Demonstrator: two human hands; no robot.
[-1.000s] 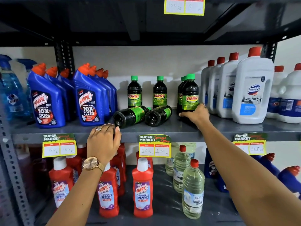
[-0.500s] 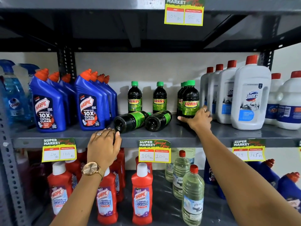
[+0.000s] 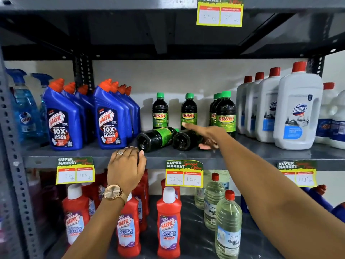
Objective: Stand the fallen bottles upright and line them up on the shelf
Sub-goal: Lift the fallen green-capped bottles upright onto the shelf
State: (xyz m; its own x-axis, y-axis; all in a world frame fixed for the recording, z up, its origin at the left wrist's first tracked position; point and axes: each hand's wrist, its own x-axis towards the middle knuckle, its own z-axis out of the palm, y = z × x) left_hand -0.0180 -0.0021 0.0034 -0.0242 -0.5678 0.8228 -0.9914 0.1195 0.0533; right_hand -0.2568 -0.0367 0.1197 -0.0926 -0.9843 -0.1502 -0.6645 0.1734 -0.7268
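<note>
Two dark Sunny bottles with green labels lie on their sides on the grey middle shelf (image 3: 261, 156), bases toward me: the left fallen bottle (image 3: 155, 139) and the right fallen bottle (image 3: 183, 140). Behind them stand upright Sunny bottles (image 3: 160, 111) with green caps, and a small group of them at the right (image 3: 225, 113). My right hand (image 3: 206, 134) hovers over the right fallen bottle with fingers spread, holding nothing. My left hand (image 3: 127, 165), with a ring and a watch, rests curled on the shelf's front edge, just below the left fallen bottle.
Blue Harpic bottles (image 3: 110, 116) stand to the left and white Domex jugs (image 3: 296, 109) to the right of the Sunny bottles. Blue spray bottles (image 3: 24, 109) stand at the far left. Red Harpic bottles (image 3: 169, 223) and clear bottles (image 3: 228, 227) fill the lower shelf.
My right hand has left the base of the upright Sunny bottle at the right and moved left, over the right fallen bottle, fingers now spread. The left hand stays put.
</note>
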